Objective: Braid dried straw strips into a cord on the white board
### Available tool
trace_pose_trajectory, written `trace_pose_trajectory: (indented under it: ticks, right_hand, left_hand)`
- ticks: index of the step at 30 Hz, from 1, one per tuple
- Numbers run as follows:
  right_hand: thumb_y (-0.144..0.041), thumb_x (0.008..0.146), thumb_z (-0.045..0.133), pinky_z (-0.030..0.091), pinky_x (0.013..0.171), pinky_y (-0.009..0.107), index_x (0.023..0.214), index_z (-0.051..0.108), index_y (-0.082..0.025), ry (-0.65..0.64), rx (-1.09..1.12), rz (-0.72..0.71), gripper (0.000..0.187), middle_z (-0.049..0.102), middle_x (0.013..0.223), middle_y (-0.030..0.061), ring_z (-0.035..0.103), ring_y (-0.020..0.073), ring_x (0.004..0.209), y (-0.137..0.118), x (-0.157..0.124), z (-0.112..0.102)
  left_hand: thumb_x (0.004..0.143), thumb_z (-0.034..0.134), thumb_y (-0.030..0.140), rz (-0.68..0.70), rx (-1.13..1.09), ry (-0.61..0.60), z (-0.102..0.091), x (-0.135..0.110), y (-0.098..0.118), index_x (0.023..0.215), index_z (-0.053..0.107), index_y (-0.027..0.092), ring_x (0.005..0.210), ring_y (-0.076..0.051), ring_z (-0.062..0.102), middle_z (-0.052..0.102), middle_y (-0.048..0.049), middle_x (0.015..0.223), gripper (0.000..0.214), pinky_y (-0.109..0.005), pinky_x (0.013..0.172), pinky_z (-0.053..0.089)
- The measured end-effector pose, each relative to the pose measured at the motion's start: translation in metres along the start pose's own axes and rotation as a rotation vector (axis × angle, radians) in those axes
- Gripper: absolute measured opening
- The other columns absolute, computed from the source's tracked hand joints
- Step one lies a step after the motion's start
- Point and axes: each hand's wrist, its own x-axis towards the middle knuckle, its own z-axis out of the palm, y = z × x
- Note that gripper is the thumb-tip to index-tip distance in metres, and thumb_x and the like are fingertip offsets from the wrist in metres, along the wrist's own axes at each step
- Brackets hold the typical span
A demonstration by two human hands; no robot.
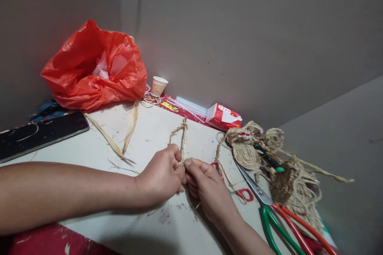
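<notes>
A thin braided straw cord (184, 140) stands in a narrow loop on the white board, its knotted tip pointing away from me. My left hand (164, 173) is closed around the near part of this cord, fingertips curled inward. Right beside it, my right hand (205, 185) pinches the cord between thumb and forefinger. The fingers of both hands meet, so the strands between them are mostly hidden. Loose straw ends poke out below the hands.
Large shears (260, 193) with red and green handles lie at right, near red-handled scissors (245, 195) and a heap of coiled straw cord (247, 155). Dry husk strips (109, 137), a phone (44, 133), a red plastic bag (119, 83), a paper cup (158, 87) and a tissue pack (220, 116) lie around the board (152, 125).
</notes>
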Motion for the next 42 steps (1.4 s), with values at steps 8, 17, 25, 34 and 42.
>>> trace_pose_trajectory:
  ticks: [8,17,25,34,42]
  right_hand:
    - [-0.041,0.077,0.063,0.016,0.039,0.02,0.056,0.043,-0.018,0.046,-0.01,-0.006,0.036,0.029,0.047,-0.0086,0.019,0.0057,0.042,0.006,0.0,-0.003]
    - [-0.049,0.08,0.06,0.014,0.038,0.02,0.06,0.042,-0.019,-0.022,-0.026,-0.024,0.04,0.03,0.047,-0.0094,0.016,0.0056,0.041,0.003,0.0,-0.008]
    - [-0.051,0.083,0.054,0.018,0.039,0.019,0.066,0.052,-0.017,-0.1,-0.124,-0.019,0.038,0.039,0.05,-0.0062,0.024,0.0067,0.042,0.0,0.0,-0.015]
    - [-0.038,0.091,0.045,0.041,0.067,0.025,0.08,0.058,-0.017,-0.148,-0.508,-0.176,0.027,0.056,0.072,0.0012,0.049,0.0146,0.068,-0.007,-0.001,-0.021]
    - [-0.036,0.092,0.036,0.043,0.063,0.027,0.076,0.055,-0.019,-0.106,-0.843,-0.274,0.03,0.06,0.071,0.003,0.054,0.0173,0.067,-0.011,-0.003,-0.02]
  left_hand:
    - [0.071,0.05,0.01,0.203,0.403,0.094,-0.003,0.0,-0.003,0.079,0.042,0.022,0.048,-0.012,0.042,0.048,0.0043,0.053,0.017,-0.023,0.049,0.024]
    - [0.068,0.051,0.017,0.206,0.485,0.046,-0.023,0.006,0.03,0.077,0.055,0.018,0.055,-0.011,0.046,0.052,0.0021,0.061,0.01,-0.022,0.051,0.031]
    - [0.068,0.049,0.017,-0.332,-0.077,-0.34,-0.018,0.023,0.018,0.079,0.054,0.014,0.037,-0.008,0.043,0.055,0.001,0.056,0.013,-0.02,0.038,0.035]
    - [0.064,0.049,0.013,-0.279,0.077,-0.326,-0.029,0.031,0.021,0.063,0.059,0.014,0.04,-0.006,0.042,0.052,0.0034,0.051,0.01,-0.018,0.041,0.035]
    - [0.07,0.043,0.016,-0.091,0.203,-0.234,-0.027,0.031,0.025,0.046,0.047,0.015,0.042,-0.006,0.029,0.036,0.0051,0.042,0.024,-0.021,0.042,0.021]
